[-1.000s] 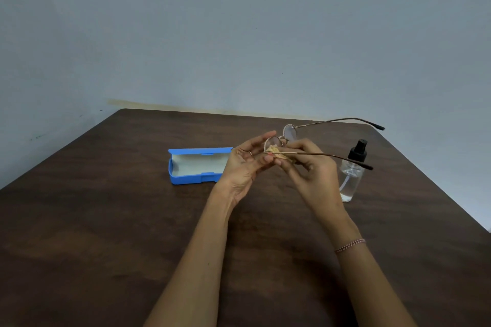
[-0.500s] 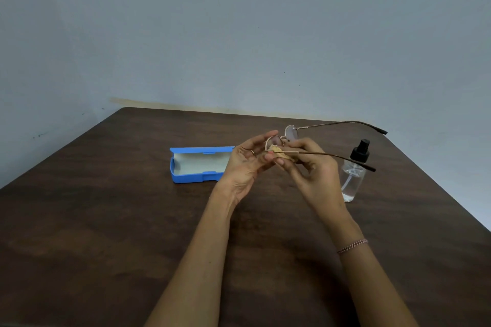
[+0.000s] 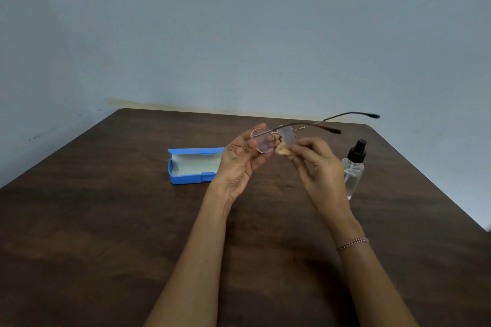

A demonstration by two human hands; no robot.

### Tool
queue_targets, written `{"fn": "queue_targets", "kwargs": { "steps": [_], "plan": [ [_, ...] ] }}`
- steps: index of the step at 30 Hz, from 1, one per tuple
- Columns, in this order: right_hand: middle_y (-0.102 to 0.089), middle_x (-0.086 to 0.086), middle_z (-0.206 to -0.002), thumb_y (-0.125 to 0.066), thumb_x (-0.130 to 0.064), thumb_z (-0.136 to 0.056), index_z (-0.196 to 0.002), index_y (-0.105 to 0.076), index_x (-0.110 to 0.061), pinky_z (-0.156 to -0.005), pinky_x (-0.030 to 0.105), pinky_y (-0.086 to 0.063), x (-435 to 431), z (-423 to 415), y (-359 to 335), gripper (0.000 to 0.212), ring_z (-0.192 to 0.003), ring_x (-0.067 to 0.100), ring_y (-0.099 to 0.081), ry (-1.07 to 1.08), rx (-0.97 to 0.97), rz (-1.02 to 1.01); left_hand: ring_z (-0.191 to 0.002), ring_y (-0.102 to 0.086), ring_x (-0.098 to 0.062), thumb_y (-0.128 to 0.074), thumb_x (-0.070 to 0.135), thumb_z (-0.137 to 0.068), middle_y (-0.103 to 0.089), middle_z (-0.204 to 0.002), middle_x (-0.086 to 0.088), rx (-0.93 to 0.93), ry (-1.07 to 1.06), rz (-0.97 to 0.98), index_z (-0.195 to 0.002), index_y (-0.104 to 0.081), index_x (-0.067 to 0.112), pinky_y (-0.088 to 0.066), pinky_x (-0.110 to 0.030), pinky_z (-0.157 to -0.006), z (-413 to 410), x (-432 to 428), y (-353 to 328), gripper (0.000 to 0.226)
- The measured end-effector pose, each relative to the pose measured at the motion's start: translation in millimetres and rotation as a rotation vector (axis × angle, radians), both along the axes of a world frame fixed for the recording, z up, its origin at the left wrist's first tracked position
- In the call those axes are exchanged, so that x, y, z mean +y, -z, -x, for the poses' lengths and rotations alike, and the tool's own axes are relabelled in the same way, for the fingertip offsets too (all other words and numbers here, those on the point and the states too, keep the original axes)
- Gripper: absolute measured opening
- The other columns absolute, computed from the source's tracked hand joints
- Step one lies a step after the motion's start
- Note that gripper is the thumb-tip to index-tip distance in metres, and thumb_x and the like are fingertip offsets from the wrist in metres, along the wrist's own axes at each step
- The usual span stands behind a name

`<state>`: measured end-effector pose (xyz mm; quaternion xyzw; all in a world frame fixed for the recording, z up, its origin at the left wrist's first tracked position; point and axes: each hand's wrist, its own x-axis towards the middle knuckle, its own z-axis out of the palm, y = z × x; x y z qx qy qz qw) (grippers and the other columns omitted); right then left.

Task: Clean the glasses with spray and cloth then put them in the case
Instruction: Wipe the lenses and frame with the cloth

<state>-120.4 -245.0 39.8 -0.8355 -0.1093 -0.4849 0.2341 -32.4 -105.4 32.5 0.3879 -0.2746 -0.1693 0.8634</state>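
The left hand (image 3: 239, 164) grips the glasses (image 3: 288, 135) at one lens rim. The right hand (image 3: 321, 170) pinches the cloth (image 3: 283, 151) (a small wad) at the other lens.

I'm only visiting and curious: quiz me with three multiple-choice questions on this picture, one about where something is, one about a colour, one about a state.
1. Where is the spray bottle?
A) on the floor
B) on the table, just right of the right hand
C) on a shelf

2. What colour is the case?
A) red
B) blue
C) black

3. In what state is the case?
A) open
B) closed
C) upside down

Answers:
1 B, it stands upright on the dark wood beside that hand.
2 B, its shell is bright blue.
3 A, its pale inner lining shows.
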Motion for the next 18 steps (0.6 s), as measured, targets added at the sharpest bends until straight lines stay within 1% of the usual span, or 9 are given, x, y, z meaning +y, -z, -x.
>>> {"fn": "queue_targets", "kwargs": {
  "steps": [2,3,5,7,8,10,13,15,18],
  "plan": [
    [-0.057,0.004,-0.097,-0.064,0.002,-0.084,-0.104,-0.069,-0.004,-0.079,0.006,-0.04,-3.0,1.5,-1.3,0.022,-0.088,0.011,-0.053,0.098,-0.06,-0.071,-0.089,-0.071,-0.023,-0.088,0.044,-0.044,-0.072,-0.1,-0.012,0.031,0.012,0.002,-0.106,-0.066,0.012,-0.057,-0.025,-0.071,0.7,0.2,-1.0,0.073],
    [-0.058,0.006,-0.097,-0.064,0.002,-0.084,-0.105,-0.069,-0.004,-0.079,0.009,-0.042,-3.6,1.7,-1.6,0.022,-0.088,0.014,-0.055,0.132,-0.076,-0.102,-0.089,-0.071,-0.024,-0.088,0.045,-0.044,-0.072,-0.1,-0.013,0.049,0.011,-0.002,-0.108,-0.063,0.01,-0.058,-0.026,-0.071,0.8,-0.1,-1.2,0.077],
    [-0.059,0.009,-0.097,-0.064,0.001,-0.085,-0.106,-0.069,-0.004,-0.078,0.019,-0.046,-4.2,-0.1,-0.3,0.022,-0.088,0.02,-0.057,0.168,-0.063,-0.12,-0.088,-0.071,-0.024,-0.087,0.047,-0.044,-0.071,-0.1,-0.014,0.071,0.017,-0.007,-0.11,-0.06,0.009,-0.058,-0.026,-0.069,1.1,-1.0,-1.6,0.081],
    [-0.059,0.01,-0.097,-0.065,0.002,-0.084,-0.105,-0.069,-0.003,-0.077,0.026,-0.048,-4.1,-3.3,2.9,0.022,-0.089,0.022,-0.057,0.198,-0.014,-0.078,-0.087,-0.071,-0.024,-0.087,0.048,-0.044,-0.071,-0.099,-0.016,0.081,0.03,-0.011,-0.109,-0.06,0.009,-0.058,-0.025,-0.068,1.8,-2.2,-1.7,0.081],
    [-0.058,0.01,-0.098,-0.065,0.002,-0.083,-0.106,-0.069,-0.003,-0.076,0.026,-0.048,-3.4,-4.2,4.3,0.023,-0.09,0.022,-0.057,0.2,0.009,-0.052,-0.086,-0.071,-0.024,-0.087,0.048,-0.043,-0.071,-0.098,-0.016,0.084,0.033,-0.01,-0.108,-0.06,0.008,-0.058,-0.025,-0.067,2.0,-2.2,-1.7,0.08],
    [-0.058,0.01,-0.099,-0.066,0.001,-0.083,-0.107,-0.068,-0.003,-0.077,0.02,-0.044,-1.3,-4.7,5.3,0.025,-0.092,0.022,-0.055,0.168,0.03,-0.02,-0.085,-0.071,-0.023,-0.087,0.049,-0.044,-0.072,-0.096,-0.017,0.09,0.029,0.008,-0.106,-0.06,0.008,-0.058,-0.024,-0.066,1.8,-1.1,-1.7,0.078],
    [-0.057,0.011,-0.1,-0.072,-0.009,-0.079,-0.109,-0.067,-0.003,-0.08,0.013,-0.035,2.1,-5.0,4.6,0.031,-0.094,0.017,-0.047,0.156,0.038,0.028,-0.082,-0.071,-0.023,-0.088,0.048,-0.042,-0.072,-0.094,-0.017,0.136,0.033,0.056,-0.104,-0.061,0.007,-0.058,-0.024,-0.064,1.0,0.8,-2.1,0.08],
    [-0.058,0.011,-0.097,-0.075,-0.006,-0.075,-0.107,-0.067,-0.002,-0.079,0.015,-0.034,1.8,-6.4,5.1,0.032,-0.092,0.016,-0.044,0.193,0.027,0.069,-0.081,-0.072,-0.023,-0.088,0.049,-0.04,-0.072,-0.093,-0.018,0.152,0.033,0.058,-0.105,-0.06,0.006,-0.058,-0.024,-0.063,1.5,-0.6,-2.2,0.083],
    [-0.06,0.01,-0.095,-0.073,0.004,-0.075,-0.105,-0.067,0.0,-0.075,0.022,-0.038,0.4,-4.7,5.0,0.03,-0.089,0.019,-0.045,0.254,0.011,0.124,-0.082,-0.072,-0.023,-0.088,0.049,-0.04,-0.071,-0.093,-0.019,0.155,0.046,0.057,-0.105,-0.06,0.005,-0.058,-0.024,-0.064,3.9,-4.7,-2.2,0.083]
  ]
}}
